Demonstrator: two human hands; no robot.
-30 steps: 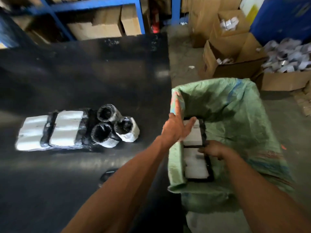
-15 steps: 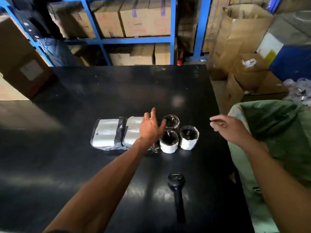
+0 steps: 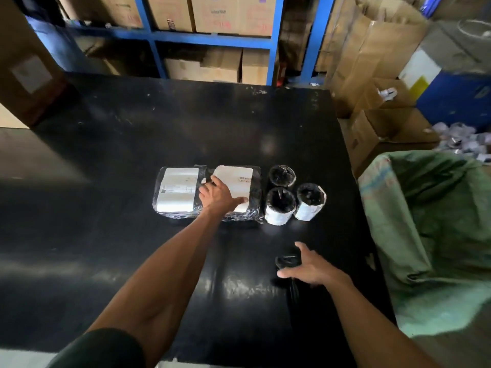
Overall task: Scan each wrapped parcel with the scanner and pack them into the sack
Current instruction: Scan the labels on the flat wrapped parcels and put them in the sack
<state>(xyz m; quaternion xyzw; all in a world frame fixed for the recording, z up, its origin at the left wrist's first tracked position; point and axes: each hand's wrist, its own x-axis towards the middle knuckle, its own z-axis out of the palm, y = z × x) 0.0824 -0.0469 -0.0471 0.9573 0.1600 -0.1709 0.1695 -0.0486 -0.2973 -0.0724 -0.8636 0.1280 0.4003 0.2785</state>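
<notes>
Two flat parcels in black wrap with white labels lie side by side mid-table: the left parcel (image 3: 176, 193) and the right parcel (image 3: 239, 179). My left hand (image 3: 220, 196) lies on the right parcel, fingertips at its left edge, thumb spread along its top. Three upright round parcels (image 3: 280, 207) stand just right of them. The black scanner (image 3: 288, 260) lies nearer me; my right hand (image 3: 310, 266) hovers over its handle with fingers spread, not closed around it. The green sack (image 3: 425, 208) hangs open at the table's right edge.
The black table (image 3: 132, 155) fills the middle. Blue shelving (image 3: 212, 39) with cardboard boxes stands behind it. Open cartons (image 3: 385, 128) and a heap of small wrapped parcels (image 3: 462, 142) sit on the floor at the right, behind the sack.
Both hands have left the sack. My left hand has come down onto the right flat parcel, and my right hand has dropped toward me over the scanner.
</notes>
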